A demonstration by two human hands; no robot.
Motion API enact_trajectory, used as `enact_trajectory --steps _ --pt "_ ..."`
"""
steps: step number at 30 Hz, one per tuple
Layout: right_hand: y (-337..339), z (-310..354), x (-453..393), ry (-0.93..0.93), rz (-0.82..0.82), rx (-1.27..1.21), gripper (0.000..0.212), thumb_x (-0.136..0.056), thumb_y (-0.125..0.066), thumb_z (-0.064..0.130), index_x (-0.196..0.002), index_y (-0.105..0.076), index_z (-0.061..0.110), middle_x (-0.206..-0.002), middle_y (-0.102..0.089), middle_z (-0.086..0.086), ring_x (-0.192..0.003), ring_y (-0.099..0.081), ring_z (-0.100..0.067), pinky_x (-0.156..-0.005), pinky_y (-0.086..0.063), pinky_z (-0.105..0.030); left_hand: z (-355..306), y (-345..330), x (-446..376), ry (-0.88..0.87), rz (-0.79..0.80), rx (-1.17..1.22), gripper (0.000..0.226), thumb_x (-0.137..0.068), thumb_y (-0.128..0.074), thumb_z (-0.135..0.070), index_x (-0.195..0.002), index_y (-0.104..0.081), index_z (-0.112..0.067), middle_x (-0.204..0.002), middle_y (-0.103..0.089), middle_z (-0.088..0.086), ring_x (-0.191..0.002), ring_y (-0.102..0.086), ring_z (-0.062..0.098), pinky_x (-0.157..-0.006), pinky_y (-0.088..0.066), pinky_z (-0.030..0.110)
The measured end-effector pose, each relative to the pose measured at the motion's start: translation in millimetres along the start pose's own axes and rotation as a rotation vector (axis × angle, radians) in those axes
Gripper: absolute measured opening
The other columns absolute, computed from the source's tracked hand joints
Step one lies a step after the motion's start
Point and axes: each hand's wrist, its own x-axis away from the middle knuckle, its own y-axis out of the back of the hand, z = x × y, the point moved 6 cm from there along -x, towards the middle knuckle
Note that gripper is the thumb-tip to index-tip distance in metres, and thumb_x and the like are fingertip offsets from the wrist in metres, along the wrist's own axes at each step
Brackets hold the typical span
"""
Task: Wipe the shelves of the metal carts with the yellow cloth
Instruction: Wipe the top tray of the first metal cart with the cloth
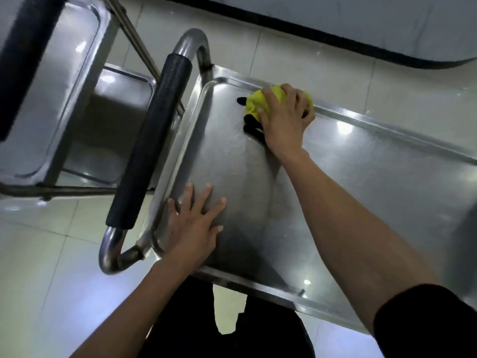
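Yellow cloth (260,104) lay bunched under my right hand (285,117), fingers curled over it near the shelf's (361,182) far edge; my left hand (195,223) pressed flat, fingers spread.

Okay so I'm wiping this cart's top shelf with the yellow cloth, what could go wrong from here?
1. The left hand lies flat on the top shelf near the black handle; leaning on it might roll the cart.
2. The right hand presses the yellow cloth at the far rim, so it could slip over the edge.
3. A second cart stands close on the left; a bump is possible.
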Motion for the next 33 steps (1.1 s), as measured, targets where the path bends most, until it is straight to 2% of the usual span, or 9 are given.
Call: enact_trajectory --steps 4,7,11,15,18,22,26,29,33 --pt "-4 -2 20 0.074 0.026 -0.083 0.048 -0.092 -0.04 0.041 -0.139 -0.037 0.043 -0.154 -0.028 0.0 -0.142 -0.019 -0.03 -0.111 -0.016 -0.058 4 -8 2 0.016 -0.003 -0.017 0.062 -0.094 -0.057 -0.049 -0.15 -0.033 -0.045 -0.168 -0.004 -0.006 -0.153 0.013 0.032 -0.116 -0.008 0.07" --pt "-8 3 43 0.212 0.09 -0.062 0.052 -0.091 -0.042 0.035 -0.142 -0.033 0.042 -0.155 -0.027 0.001 -0.142 -0.019 -0.029 -0.111 -0.018 -0.056 11 -15 1 0.026 -0.027 0.014 0.062 -0.095 -0.054 -0.049 -0.151 -0.028 -0.048 -0.168 0.002 -0.009 -0.152 0.02 0.029 -0.117 -0.004 0.069" --pt "-14 13 81 0.309 0.16 -0.096 0.05 -0.097 -0.041 0.032 -0.145 -0.033 0.037 -0.159 -0.022 0.004 -0.147 -0.016 -0.025 -0.112 -0.019 -0.051 13 -20 1 0.064 -0.07 0.067 0.061 -0.094 -0.054 -0.051 -0.15 -0.03 -0.05 -0.168 -0.003 -0.009 -0.153 0.015 0.025 -0.118 -0.003 0.067" --pt "-20 21 121 0.349 0.235 -0.094 0.044 -0.099 -0.041 0.04 -0.143 -0.035 0.041 -0.161 -0.019 0.006 -0.147 -0.013 -0.024 -0.109 -0.022 -0.054 4 -24 25 0.271 -0.207 0.072 0.051 -0.091 -0.054 -0.05 -0.14 -0.046 -0.041 -0.158 -0.03 -0.002 -0.15 -0.015 0.026 -0.118 -0.019 0.056" --pt "-23 30 147 0.392 0.228 -0.065 0.044 -0.099 -0.041 0.048 -0.143 -0.036 0.044 -0.16 -0.021 0.006 -0.143 -0.018 -0.025 -0.104 -0.028 -0.056 -3 -27 62 0.329 -0.396 0.139 0.032 -0.092 -0.051 -0.045 -0.118 -0.061 -0.03 -0.133 -0.051 -0.001 -0.129 -0.043 0.028 -0.105 -0.036 0.049" --pt "-36 39 192 0.438 0.201 -0.034 0.044 -0.096 -0.043 0.052 -0.14 -0.038 0.046 -0.155 -0.029 0.004 -0.134 -0.025 -0.027 -0.094 -0.036 -0.055 0 -44 118 0.412 -0.58 0.213 0.016 -0.089 -0.067 -0.032 -0.103 -0.069 -0.025 -0.117 -0.057 -0.002 -0.116 -0.052 0.024 -0.093 -0.042 0.045" --pt "-49 49 242 0.513 0.175 -0.004 0.043 -0.096 -0.043 0.052 -0.139 -0.037 0.045 -0.15 -0.03 0.002 -0.131 -0.029 -0.029 -0.089 -0.04 -0.055 7 -52 144 0.37 -0.618 0.265 0.021 -0.092 -0.063 -0.017 -0.113 -0.068 -0.017 -0.124 -0.06 0.001 -0.116 -0.057 0.023 -0.089 -0.046 0.042" --pt "-55 53 276 0.553 0.169 -0.012 0.043 -0.096 -0.043 0.053 -0.138 -0.038 0.046 -0.151 -0.03 0.003 -0.132 -0.03 -0.029 -0.09 -0.041 -0.055 16 -50 149 0.381 -0.633 0.377 0.042 -0.084 -0.059 0.002 -0.123 -0.062 -0.013 -0.127 -0.059 0.002 -0.101 -0.062 0.025 -0.081 -0.05 0.04" --pt "-58 56 309 0.58 0.178 0.006 0.044 -0.095 -0.043 0.054 -0.139 -0.038 0.047 -0.153 -0.031 0.004 -0.136 -0.03 -0.028 -0.095 -0.038 -0.054 21 -43 150 0.397 -0.638 0.389 0.061 -0.07 -0.056 0.01 -0.126 -0.059 -0.013 -0.128 -0.059 0.002 -0.082 -0.06 0.024 -0.07 -0.038 0.029"
